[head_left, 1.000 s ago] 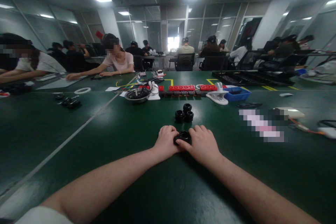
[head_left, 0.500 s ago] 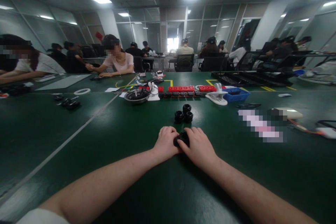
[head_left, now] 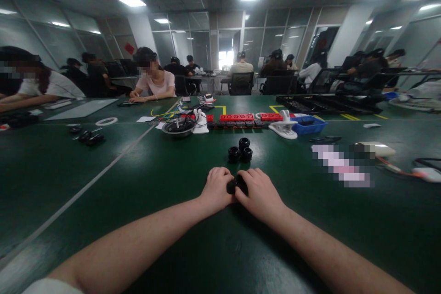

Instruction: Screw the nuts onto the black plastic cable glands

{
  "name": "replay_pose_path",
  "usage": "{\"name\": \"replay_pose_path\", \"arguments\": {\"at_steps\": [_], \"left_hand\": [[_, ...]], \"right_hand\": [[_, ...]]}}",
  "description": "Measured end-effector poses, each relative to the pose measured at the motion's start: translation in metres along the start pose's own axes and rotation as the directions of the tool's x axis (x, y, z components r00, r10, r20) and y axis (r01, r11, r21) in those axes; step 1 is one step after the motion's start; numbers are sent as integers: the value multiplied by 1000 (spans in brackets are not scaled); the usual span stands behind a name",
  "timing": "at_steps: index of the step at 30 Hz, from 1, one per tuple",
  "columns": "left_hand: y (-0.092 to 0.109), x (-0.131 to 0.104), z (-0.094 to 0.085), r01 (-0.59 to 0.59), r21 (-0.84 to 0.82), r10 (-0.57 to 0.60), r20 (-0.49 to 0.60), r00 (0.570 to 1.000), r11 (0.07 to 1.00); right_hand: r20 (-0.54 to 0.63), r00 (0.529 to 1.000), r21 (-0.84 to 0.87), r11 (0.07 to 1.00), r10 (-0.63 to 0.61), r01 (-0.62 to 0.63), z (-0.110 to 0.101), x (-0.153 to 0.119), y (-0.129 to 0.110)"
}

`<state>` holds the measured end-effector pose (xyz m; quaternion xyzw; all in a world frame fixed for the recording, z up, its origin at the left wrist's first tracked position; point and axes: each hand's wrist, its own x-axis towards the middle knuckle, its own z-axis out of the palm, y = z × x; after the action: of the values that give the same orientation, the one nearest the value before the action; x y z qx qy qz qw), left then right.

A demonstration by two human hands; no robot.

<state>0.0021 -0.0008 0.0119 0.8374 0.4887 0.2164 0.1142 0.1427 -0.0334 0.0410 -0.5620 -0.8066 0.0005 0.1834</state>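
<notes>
Both hands meet over the green table, around a small black part [head_left: 237, 185] whose exact kind is hidden by the fingers. My left hand [head_left: 217, 188] curls against its left side. From the right, my right hand [head_left: 259, 189] wraps round it, thumb across the near side. Just beyond my fingertips, three glossy black ring-shaped parts stand in a tight cluster: one at the back [head_left: 244, 143], one at the front left [head_left: 234, 154] and one at the front right [head_left: 246, 155].
Farther back are a round dish of black parts [head_left: 178, 127], red power strips [head_left: 236, 117], a white clip stand [head_left: 284, 126] and a blue tray [head_left: 309, 126]. Black parts [head_left: 91, 137] and a white ring [head_left: 106, 121] lie left. Wired devices [head_left: 375, 149] lie right. A co-worker [head_left: 156, 78] sits across.
My hands stay in almost the same place, and the black part between them appears slightly turned. Across the table, the co-worker's raised hand has come down beside the other.
</notes>
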Motion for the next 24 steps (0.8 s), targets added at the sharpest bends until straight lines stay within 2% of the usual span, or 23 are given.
{"name": "replay_pose_path", "arguments": {"at_steps": [7, 14, 18, 24], "left_hand": [[-1, 0, 2, 0, -1, 0, -3, 1000, 1000], [-1, -1, 2, 5, 0, -5, 0, 1000, 1000], [-3, 0, 4, 13, 3, -13, 21, 1000, 1000], [-6, 1, 8, 1, 7, -1, -1, 1000, 1000]], "right_hand": [[21, 997, 22, 997, -74, 74, -1, 0, -1], [-16, 990, 94, 985, -142, 143, 1, -2, -2], [-42, 984, 82, 981, -175, 178, 0, -4, -5], [-59, 973, 65, 972, -221, 225, 0, -6, -6]]}}
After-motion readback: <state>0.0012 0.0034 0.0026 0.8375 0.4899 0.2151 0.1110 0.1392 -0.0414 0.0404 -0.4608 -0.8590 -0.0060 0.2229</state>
